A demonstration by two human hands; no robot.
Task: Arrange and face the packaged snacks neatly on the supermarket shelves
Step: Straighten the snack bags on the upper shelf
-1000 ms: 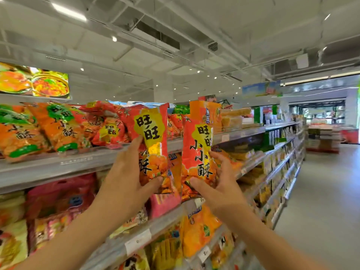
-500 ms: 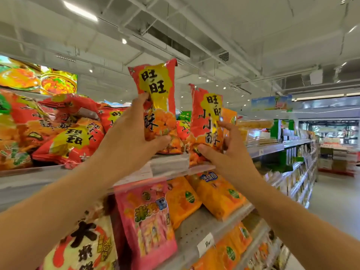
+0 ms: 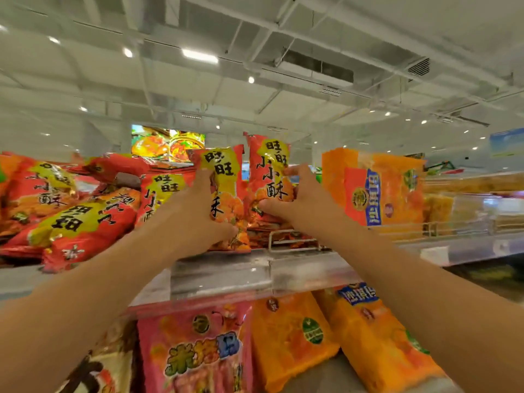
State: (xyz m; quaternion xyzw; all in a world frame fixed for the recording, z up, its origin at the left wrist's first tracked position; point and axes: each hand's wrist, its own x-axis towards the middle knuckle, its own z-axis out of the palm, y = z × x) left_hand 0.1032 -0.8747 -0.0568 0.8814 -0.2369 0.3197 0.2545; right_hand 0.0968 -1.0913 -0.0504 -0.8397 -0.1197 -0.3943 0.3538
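Glossy plastic snack bags (image 3: 226,194); clear shiny shelf edge (image 3: 255,275).

My left hand (image 3: 195,214) and my right hand (image 3: 303,205), head view. Both hands are bare: no glove, ring or watch shows on either. My two forearms are bare as far as the frame's lower edge; no sleeve, cuff or wristband is visible on either arm.

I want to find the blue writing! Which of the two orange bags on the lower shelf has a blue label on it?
The right orange bag, at the right end of the lower shelf, has a blue label across its top. The left orange bag beside it shows only a green round badge.
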